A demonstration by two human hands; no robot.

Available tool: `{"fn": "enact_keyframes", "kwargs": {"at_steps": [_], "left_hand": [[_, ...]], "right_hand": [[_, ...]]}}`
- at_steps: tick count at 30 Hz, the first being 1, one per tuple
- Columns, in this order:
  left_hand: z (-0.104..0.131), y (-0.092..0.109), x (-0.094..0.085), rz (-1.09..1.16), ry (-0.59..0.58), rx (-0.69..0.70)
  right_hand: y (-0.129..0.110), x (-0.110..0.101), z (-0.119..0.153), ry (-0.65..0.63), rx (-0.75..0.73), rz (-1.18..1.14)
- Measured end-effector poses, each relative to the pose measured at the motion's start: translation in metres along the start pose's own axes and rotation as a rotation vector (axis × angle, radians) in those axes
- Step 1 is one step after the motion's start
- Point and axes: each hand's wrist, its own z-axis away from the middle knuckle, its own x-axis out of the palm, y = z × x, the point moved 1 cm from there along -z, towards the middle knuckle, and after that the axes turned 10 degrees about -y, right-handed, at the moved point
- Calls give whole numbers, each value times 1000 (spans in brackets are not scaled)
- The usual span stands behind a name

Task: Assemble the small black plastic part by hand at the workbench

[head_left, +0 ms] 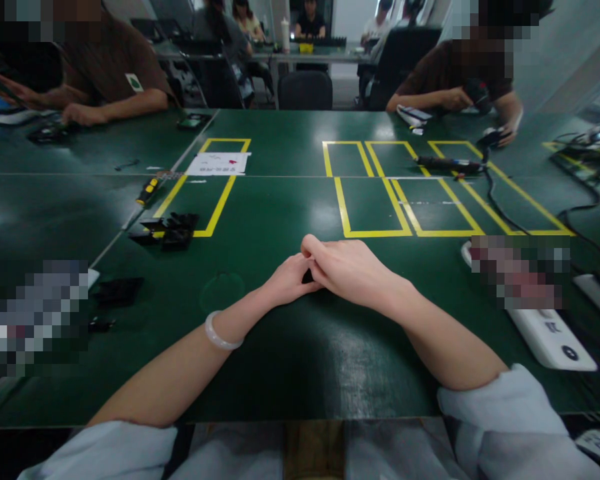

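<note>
My left hand (pixel 293 280) and my right hand (pixel 350 267) meet above the near middle of the green table (pixel 290 207). The fingers are closed and folded together, the right hand lying partly over the left. A small dark gap shows between them, and no object can be seen in either hand. Part of the left fingers is hidden behind the right hand. Around my left wrist is a pale bracelet (pixel 223 331).
Black plastic parts (pixel 173 231) and a yellow-black screwdriver (pixel 149 191) lie at left. Yellow tape outlines mark the table, with a paper label (pixel 219 163) on one. A corded electric screwdriver (pixel 450 163) and a white device (pixel 555 340) lie at right. Two people sit opposite.
</note>
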Motion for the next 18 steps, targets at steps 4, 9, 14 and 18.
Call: {"fn": "enact_keyframes", "kwargs": {"at_steps": [4, 9, 14, 18], "left_hand": [[0, -1, 1, 20, 3, -5], [-1, 2, 1, 53, 9, 8], [-1, 2, 0, 29, 1, -2], [-1, 1, 0, 11, -4, -6]], "right_hand": [[-3, -3, 2, 0, -3, -16], [-3, -3, 1, -25, -8, 27], [-2, -2, 1, -30, 11, 23], [-2, -3, 2, -19, 7, 7]]}}
